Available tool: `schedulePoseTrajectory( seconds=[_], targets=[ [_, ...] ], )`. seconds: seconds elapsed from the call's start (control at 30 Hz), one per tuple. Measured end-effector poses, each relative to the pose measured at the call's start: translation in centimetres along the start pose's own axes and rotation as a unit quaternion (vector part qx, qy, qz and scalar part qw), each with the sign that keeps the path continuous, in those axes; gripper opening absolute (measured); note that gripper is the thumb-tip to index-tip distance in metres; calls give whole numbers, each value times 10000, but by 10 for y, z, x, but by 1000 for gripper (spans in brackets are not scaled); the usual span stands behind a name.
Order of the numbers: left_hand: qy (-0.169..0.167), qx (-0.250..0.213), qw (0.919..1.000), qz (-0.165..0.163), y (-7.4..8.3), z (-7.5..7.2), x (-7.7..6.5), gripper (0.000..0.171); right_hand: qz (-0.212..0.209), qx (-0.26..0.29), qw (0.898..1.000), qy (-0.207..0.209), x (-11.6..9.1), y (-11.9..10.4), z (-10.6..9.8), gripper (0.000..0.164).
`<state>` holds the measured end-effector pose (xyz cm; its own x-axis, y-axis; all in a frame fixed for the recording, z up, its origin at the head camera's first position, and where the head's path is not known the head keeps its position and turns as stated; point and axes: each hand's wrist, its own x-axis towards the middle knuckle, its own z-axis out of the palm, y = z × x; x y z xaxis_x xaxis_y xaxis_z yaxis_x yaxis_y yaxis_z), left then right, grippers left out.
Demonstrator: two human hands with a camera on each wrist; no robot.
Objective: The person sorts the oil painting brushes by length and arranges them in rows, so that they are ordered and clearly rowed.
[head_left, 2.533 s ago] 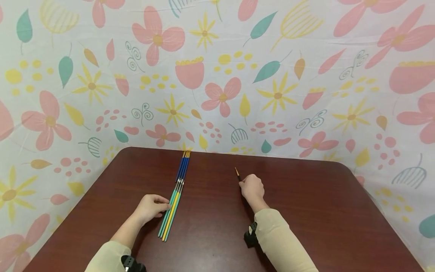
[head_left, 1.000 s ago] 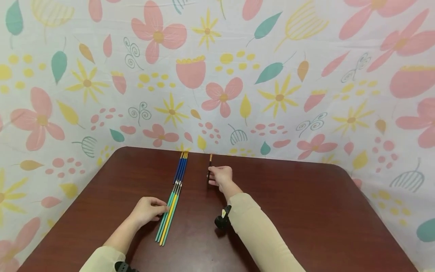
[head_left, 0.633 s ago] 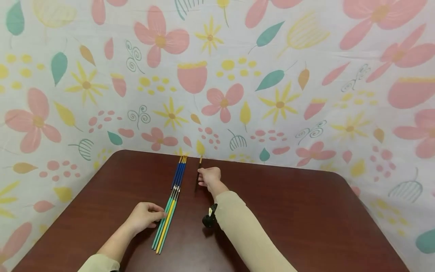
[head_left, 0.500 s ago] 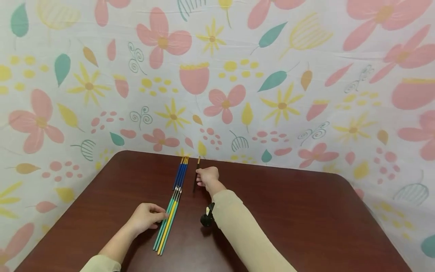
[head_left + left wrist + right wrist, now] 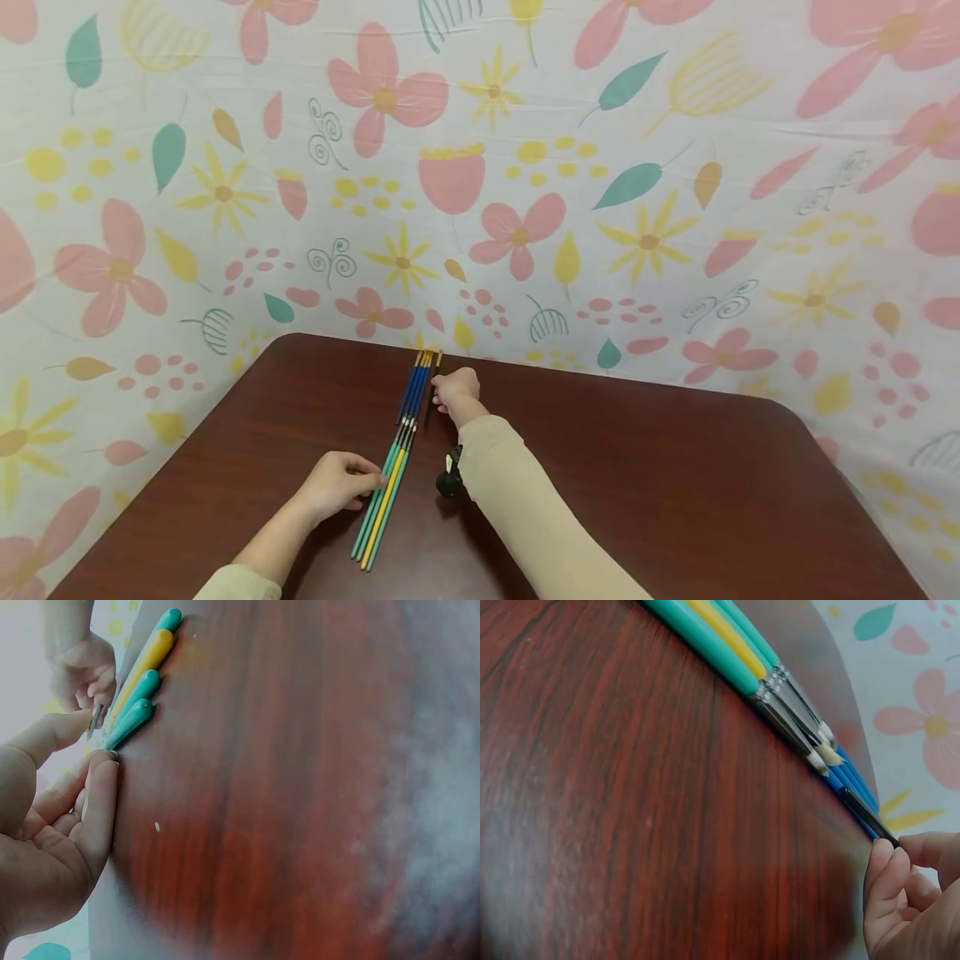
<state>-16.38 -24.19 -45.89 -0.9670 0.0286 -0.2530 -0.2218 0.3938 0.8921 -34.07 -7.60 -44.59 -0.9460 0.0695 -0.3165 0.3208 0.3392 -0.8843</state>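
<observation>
My right hand (image 5: 459, 390) pinches a black-handled paintbrush (image 5: 864, 810) between thumb and fingers, its golden tip toward the wall. It lies alongside several blue paintbrushes (image 5: 411, 396) grouped at the table's far edge. Nearer me, green paintbrushes (image 5: 364, 527) and a yellow paintbrush (image 5: 384, 502) form a second row, their pale bristles meeting the blue handle ends. My left hand (image 5: 337, 487) rests beside this row, thumb tip at the leftmost green handle. In the left wrist view, thumb and fingers stand apart near the rounded green handles (image 5: 133, 724).
The dark reddish-brown table (image 5: 637, 492) reaches back to a wall cloth (image 5: 517, 167) printed with flowers and leaves. A black wrist camera (image 5: 448, 482) is strapped at the right sleeve (image 5: 510, 483).
My right hand has brought the black paintbrush left across the table, from standing apart to right beside the blue ones. My left hand has stayed at the green paintbrushes.
</observation>
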Motion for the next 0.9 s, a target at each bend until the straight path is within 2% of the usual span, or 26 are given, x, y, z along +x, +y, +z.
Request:
schedulePoseTrajectory(
  seconds=[0.2,0.33,0.5,0.57,0.67,0.73,0.8,0.9],
  targets=[
    [1,67,9999,101,4,3,0,32,140,78,9997,190,1,1,-2,21],
    [21,104,9999,125,6,3,2,31,124,255,9996,92,1,1,-4,20],
    [31,103,9999,36,7,3,5,30,-208,463,9984,-241,-3,8,-16,24],
    [43,128,9999,3,7,2,6,30,-418,355,9977,-388,-5,13,-25,29],
    [128,270,9996,-18,10,1,8,29,-788,-168,9951,-582,-6,19,-44,37],
    [198,429,9989,-15,14,-2,10,28,-1109,-780,9882,-709,-6,23,-60,45],
    [285,590,9978,-4,18,-5,15,28,-1430,-1507,9747,-825,-6,26,-81,55],
    [514,989,9937,151,27,-11,26,32,-1838,-2475,9468,-921,-10,30,-115,70]
  ],
)
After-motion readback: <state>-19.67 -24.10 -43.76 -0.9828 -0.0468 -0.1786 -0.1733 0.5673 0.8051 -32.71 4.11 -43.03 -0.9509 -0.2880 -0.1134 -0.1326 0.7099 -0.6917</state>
